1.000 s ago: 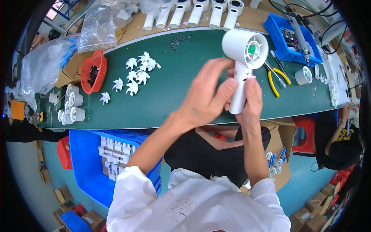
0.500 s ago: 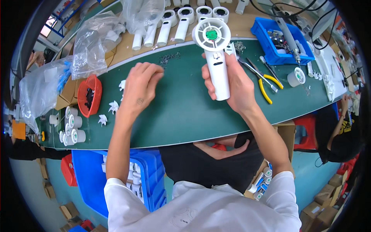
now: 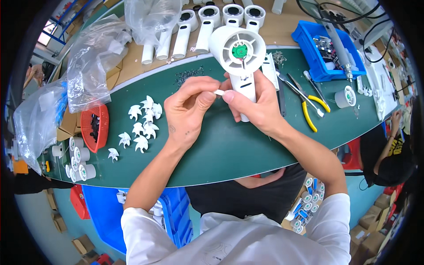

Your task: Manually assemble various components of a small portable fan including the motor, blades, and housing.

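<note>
A white handheld fan body [image 3: 242, 84] is gripped by its handle in my right hand [image 3: 259, 101], fingers wrapped round it. Its round head faces up, with no blades on it and a green circuit board inside the spoked ring. My left hand [image 3: 190, 108] pinches a small white plastic piece [image 3: 219, 92] between thumb and fingertips, beside the handle. My right thumb reaches toward that same piece. Several white fan blades [image 3: 141, 143] lie loose on the green mat, left of my left hand. Dark small screws [image 3: 187, 76] are scattered beyond it.
A red basket [image 3: 104, 128] with dark parts and several white fan heads [image 3: 87, 171] stand at left. Finished-looking fans [image 3: 207, 28] line the back. Yellow-handled pliers [image 3: 309, 115], a screwdriver [image 3: 313, 79] and a blue bin [image 3: 309, 57] lie at right. Another person's arm [image 3: 388, 141] shows far right.
My left hand has moved right to the fan and now pinches a small white piece beside its handle. The fan's head has tilted slightly, and my right thumb has shifted toward the piece.
</note>
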`<state>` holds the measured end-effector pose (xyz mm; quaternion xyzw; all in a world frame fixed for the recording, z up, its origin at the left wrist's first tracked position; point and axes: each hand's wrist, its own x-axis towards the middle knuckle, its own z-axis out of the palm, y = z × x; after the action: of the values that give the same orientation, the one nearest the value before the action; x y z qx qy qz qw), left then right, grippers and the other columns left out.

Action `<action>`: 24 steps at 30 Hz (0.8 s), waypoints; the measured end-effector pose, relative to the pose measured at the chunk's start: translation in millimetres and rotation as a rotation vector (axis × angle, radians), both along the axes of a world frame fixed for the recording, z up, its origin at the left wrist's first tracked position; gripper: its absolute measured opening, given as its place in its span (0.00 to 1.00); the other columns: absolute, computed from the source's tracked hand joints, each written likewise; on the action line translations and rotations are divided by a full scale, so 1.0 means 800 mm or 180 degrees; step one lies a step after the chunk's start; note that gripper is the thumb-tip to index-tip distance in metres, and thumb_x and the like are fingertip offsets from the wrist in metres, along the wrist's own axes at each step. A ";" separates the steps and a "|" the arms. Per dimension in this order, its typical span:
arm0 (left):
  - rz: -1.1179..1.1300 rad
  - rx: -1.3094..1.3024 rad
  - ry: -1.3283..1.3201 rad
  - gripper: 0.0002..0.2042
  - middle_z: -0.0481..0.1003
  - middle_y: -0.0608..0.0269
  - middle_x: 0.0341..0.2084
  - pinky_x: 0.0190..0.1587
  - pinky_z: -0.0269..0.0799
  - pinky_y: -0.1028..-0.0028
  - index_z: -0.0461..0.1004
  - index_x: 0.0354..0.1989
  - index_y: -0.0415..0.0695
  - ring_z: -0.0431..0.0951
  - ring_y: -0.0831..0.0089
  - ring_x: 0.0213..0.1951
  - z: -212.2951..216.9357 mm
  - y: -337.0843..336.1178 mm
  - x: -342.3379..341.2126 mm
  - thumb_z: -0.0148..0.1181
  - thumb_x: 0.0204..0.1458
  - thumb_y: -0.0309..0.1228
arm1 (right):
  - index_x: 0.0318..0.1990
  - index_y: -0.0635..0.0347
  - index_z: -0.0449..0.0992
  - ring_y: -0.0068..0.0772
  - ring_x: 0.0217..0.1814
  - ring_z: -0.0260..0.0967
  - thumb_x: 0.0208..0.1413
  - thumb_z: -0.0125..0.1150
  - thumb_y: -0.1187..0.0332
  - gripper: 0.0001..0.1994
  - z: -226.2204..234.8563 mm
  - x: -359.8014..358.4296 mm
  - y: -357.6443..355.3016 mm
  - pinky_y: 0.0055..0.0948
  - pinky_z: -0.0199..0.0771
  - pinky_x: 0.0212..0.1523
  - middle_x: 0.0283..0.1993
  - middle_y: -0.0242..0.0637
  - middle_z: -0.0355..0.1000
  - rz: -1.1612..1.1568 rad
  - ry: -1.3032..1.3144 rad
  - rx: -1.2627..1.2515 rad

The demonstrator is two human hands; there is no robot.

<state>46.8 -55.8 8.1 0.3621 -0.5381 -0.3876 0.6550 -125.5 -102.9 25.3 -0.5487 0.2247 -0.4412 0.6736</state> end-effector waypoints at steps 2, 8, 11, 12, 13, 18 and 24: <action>0.0090 0.0052 -0.0107 0.08 0.77 0.58 0.40 0.39 0.73 0.78 0.79 0.44 0.36 0.75 0.76 0.39 0.001 0.001 0.000 0.63 0.57 0.22 | 0.55 0.68 0.65 0.21 0.24 0.69 0.56 0.64 0.74 0.21 0.003 -0.003 -0.002 0.21 0.69 0.20 0.41 0.41 0.75 -0.0015 0.0051 0.0028; 0.0596 -0.0334 -0.1028 0.08 0.77 0.58 0.37 0.39 0.73 0.78 0.79 0.43 0.35 0.77 0.74 0.37 0.002 0.004 0.003 0.64 0.55 0.20 | 0.55 0.66 0.67 0.20 0.25 0.70 0.54 0.66 0.75 0.22 -0.001 -0.003 -0.003 0.19 0.69 0.21 0.41 0.39 0.75 -0.0044 0.0067 -0.0016; 0.0414 -0.0049 -0.0643 0.08 0.77 0.57 0.37 0.39 0.74 0.77 0.78 0.43 0.33 0.77 0.75 0.37 0.002 0.005 -0.004 0.64 0.56 0.22 | 0.53 0.65 0.69 0.20 0.31 0.72 0.53 0.68 0.75 0.21 -0.013 -0.004 -0.004 0.20 0.73 0.28 0.42 0.36 0.76 -0.0238 0.0169 -0.0447; 0.0274 0.0136 -0.0622 0.09 0.77 0.57 0.37 0.39 0.75 0.76 0.77 0.43 0.33 0.77 0.75 0.37 0.009 0.007 -0.002 0.64 0.57 0.24 | 0.53 0.65 0.69 0.20 0.31 0.72 0.53 0.68 0.75 0.21 -0.017 -0.004 -0.006 0.20 0.73 0.28 0.42 0.36 0.76 -0.0234 0.0172 -0.0441; 0.0134 0.0321 -0.0599 0.09 0.78 0.57 0.38 0.38 0.75 0.76 0.77 0.43 0.33 0.77 0.75 0.38 0.014 0.009 -0.001 0.64 0.57 0.25 | 0.52 0.64 0.70 0.20 0.35 0.73 0.52 0.69 0.75 0.20 -0.022 -0.003 -0.010 0.21 0.74 0.33 0.43 0.35 0.76 -0.0367 0.0308 -0.0753; -0.0358 0.1058 -0.0129 0.12 0.78 0.60 0.38 0.36 0.76 0.76 0.76 0.45 0.33 0.78 0.76 0.39 0.024 0.004 0.004 0.65 0.57 0.29 | 0.51 0.64 0.73 0.21 0.44 0.73 0.51 0.72 0.73 0.20 -0.018 -0.003 -0.010 0.26 0.74 0.45 0.43 0.31 0.77 -0.0599 0.0704 -0.1112; -0.0183 0.1242 0.0060 0.09 0.78 0.60 0.38 0.34 0.77 0.76 0.77 0.42 0.34 0.79 0.75 0.42 0.025 0.001 0.005 0.63 0.58 0.27 | 0.56 0.64 0.68 0.17 0.31 0.72 0.51 0.70 0.74 0.25 -0.014 0.000 -0.005 0.19 0.74 0.27 0.40 0.33 0.76 -0.0192 0.0677 -0.0486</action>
<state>51.2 -54.8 28.4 0.4631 -0.4567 -0.5065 0.5660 -125.5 -106.5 14.1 -0.6350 0.2771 -0.4165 0.5887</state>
